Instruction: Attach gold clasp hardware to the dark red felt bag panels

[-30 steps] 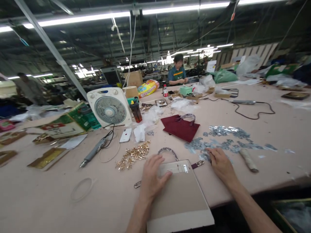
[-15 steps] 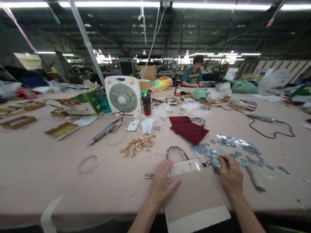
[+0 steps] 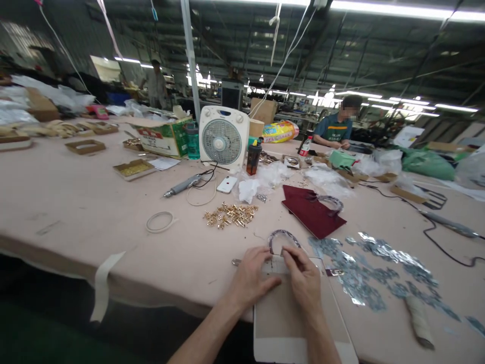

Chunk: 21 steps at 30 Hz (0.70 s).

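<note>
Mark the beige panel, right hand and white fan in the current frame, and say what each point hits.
Beige panel (image 3: 278, 316): head view, bare middle surface.
Right hand (image 3: 306, 282): head view, back of the hand.
White fan (image 3: 219, 145): head view, hub of the grille.

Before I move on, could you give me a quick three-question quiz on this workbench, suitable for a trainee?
1. True or false: the left hand rests on the tan panel.
2. Which lie to the right of the tan panel, as the camera sees it?
A) gold fittings
B) silver pieces
C) white phone
3. Fill in: as the camera sees it, the fan stands to the ___ of the dark bottle.

Key: 1. True; 2. B; 3. left
</note>
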### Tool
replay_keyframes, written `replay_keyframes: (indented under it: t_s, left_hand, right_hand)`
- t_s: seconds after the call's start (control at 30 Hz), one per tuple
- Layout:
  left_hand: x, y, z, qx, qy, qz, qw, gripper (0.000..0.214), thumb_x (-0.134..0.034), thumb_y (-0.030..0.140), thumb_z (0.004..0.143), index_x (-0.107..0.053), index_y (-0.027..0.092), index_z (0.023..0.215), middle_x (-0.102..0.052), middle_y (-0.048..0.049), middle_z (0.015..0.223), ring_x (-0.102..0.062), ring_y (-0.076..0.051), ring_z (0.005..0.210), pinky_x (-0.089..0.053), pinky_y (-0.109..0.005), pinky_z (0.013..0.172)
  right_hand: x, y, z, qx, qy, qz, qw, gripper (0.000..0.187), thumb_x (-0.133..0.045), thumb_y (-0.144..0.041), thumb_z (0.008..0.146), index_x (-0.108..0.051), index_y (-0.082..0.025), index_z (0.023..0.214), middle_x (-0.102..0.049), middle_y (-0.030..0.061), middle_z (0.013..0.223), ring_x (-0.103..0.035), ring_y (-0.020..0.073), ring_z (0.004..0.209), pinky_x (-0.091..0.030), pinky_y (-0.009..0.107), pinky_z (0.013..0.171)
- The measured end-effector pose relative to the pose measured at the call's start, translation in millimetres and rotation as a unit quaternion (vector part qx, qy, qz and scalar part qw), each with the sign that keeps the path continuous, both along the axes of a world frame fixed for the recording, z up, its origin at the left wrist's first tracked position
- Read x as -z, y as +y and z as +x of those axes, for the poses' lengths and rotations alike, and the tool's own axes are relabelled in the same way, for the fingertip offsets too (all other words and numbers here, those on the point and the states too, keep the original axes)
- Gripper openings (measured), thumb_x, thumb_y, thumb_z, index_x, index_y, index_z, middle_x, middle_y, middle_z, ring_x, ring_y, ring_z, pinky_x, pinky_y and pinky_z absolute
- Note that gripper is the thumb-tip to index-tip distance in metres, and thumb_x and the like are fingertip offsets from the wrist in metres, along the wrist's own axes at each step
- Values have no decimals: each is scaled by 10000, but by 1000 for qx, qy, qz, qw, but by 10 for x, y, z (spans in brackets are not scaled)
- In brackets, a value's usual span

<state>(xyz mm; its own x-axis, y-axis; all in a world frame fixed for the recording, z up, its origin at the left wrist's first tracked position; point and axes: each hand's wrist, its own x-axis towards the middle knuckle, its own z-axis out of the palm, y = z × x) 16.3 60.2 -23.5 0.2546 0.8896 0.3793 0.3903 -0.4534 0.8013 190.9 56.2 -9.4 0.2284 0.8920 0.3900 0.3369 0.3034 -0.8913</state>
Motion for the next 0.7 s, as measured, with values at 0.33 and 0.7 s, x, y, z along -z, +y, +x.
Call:
replay_keyframes:
  t_s: [0.33,0.7]
  left_hand:
    - [-1,-27,-89,-1,5,-14,1000,281,-846,178,801,-739,227,1056,-701,-82,1302,-633,-270,1253,-519,-500,1121]
    - [135,-52,-42,-17,75,67,995,315,-780,142,856,-653,201,1139,-668,-122,1366,-604,-278,1337,-528,-513,1151]
  right_hand:
    - [155,-87,-72,-10,-74,65,995,158,-629,-312,993,-750,-241,1066,-747,62,1066,-688,232,1015,-540,379,931]
    - [205,-97,-48,2,-52,57,997,149,-635,-316,1002,-735,-236,1077,-734,56,1066,-677,217,1022,-531,359,930]
